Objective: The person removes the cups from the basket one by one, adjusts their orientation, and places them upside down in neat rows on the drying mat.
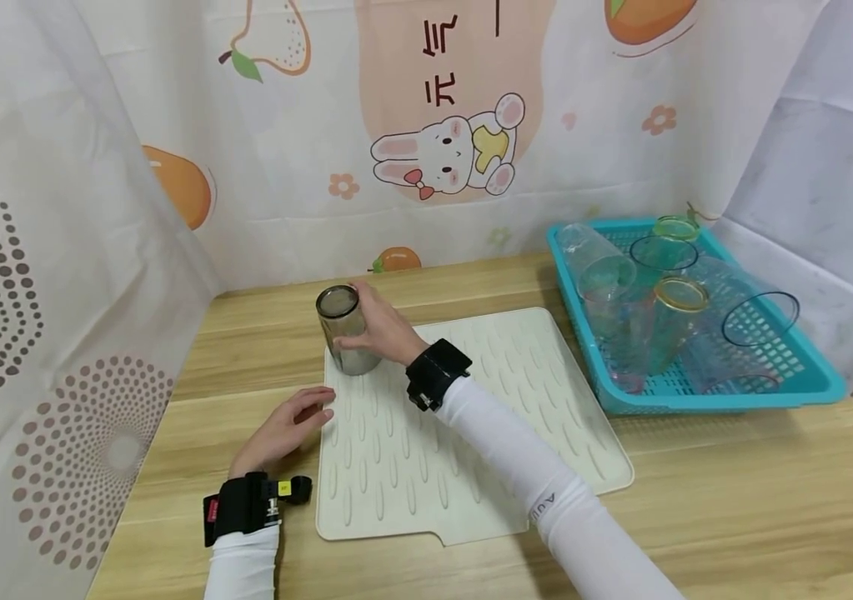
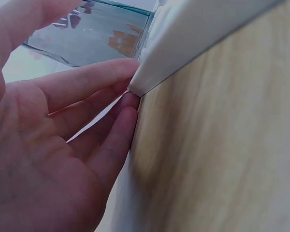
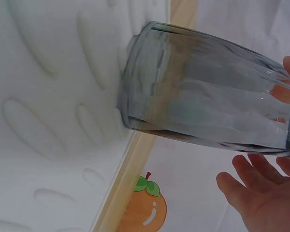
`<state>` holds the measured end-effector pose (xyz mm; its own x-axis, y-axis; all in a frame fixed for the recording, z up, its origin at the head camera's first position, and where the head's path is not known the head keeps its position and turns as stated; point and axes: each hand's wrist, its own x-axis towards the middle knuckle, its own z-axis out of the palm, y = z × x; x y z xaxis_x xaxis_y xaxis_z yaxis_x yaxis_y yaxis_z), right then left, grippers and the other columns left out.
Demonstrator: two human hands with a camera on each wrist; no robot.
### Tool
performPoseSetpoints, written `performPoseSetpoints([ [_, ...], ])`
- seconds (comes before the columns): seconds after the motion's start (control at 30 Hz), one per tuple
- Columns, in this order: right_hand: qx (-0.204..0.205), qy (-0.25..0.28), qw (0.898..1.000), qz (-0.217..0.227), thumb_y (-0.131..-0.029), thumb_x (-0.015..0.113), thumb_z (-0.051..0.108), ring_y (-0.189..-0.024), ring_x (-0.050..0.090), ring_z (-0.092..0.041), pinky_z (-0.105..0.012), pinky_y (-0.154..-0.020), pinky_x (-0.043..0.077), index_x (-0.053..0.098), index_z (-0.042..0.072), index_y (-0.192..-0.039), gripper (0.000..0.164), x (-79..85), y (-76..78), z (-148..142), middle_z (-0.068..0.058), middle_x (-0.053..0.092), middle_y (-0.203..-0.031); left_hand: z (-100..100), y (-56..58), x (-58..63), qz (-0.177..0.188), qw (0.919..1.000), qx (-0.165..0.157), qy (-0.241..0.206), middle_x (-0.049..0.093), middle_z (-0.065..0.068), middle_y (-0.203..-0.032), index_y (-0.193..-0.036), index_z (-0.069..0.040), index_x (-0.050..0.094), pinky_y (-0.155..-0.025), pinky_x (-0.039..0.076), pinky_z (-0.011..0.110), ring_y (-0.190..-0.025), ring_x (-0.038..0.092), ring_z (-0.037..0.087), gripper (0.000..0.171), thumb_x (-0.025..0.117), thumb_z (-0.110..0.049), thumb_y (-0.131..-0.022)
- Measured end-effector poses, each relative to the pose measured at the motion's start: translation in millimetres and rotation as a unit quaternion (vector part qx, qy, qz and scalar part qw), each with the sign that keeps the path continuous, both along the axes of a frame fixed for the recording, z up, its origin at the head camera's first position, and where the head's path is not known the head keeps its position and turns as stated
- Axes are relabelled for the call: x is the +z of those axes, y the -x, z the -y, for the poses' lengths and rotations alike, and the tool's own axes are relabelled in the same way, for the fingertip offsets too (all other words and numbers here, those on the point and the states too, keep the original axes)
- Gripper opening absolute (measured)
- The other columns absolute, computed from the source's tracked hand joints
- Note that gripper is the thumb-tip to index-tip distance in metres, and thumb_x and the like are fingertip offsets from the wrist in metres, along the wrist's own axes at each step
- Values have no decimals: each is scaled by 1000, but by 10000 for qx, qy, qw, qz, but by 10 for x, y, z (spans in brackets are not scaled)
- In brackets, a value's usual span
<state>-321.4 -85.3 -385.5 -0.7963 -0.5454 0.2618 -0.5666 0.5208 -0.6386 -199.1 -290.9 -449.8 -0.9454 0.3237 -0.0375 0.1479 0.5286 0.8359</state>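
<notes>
A grey see-through drinking glass (image 1: pixel 349 333) stands upside down, its rim at the back left corner of the cream drying mat (image 1: pixel 471 400). My right hand (image 1: pixel 384 327) grips it from the right, thumb on the near side and fingers round the far side near the base. In the right wrist view the glass (image 3: pixel 208 92) has its rim against the ridged mat (image 3: pixel 48 106). My left hand (image 1: pixel 287 429) lies beside the mat's left edge. In the left wrist view its loosely bent fingers (image 2: pixel 101 82) touch that edge without gripping anything.
A blue plastic basket (image 1: pixel 711 404) on the right holds several clear and tinted glasses, some lying, some upright. The wooden table (image 1: pixel 246 350) runs up to a printed cloth (image 1: pixel 283 192) behind and on the left.
</notes>
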Motion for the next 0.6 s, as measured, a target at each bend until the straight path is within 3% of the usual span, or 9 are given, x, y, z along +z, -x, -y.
performPoseSetpoints([
  [0.3,-249,457,9986,105,-85,76,28,-126,44,-30,-40,-98,43,19,2,-150,89,198,-54,-180,-21,33,-144,-26,-16,5,-28,10000,3,-14,40,23,-144,-133,7,51,-105,33,52,-130,40,39,46,56,-23,-99],
  [0.6,-410,689,9957,-465,-85,76,27,-120,45,-26,-32,-95,42,25,-1,-148,85,503,-31,-425,-19,41,-137,-54,-33,42,-85,9999,-28,-53,41,24,-143,-133,10,50,-105,33,51,-130,41,39,44,57,-18,-99],
])
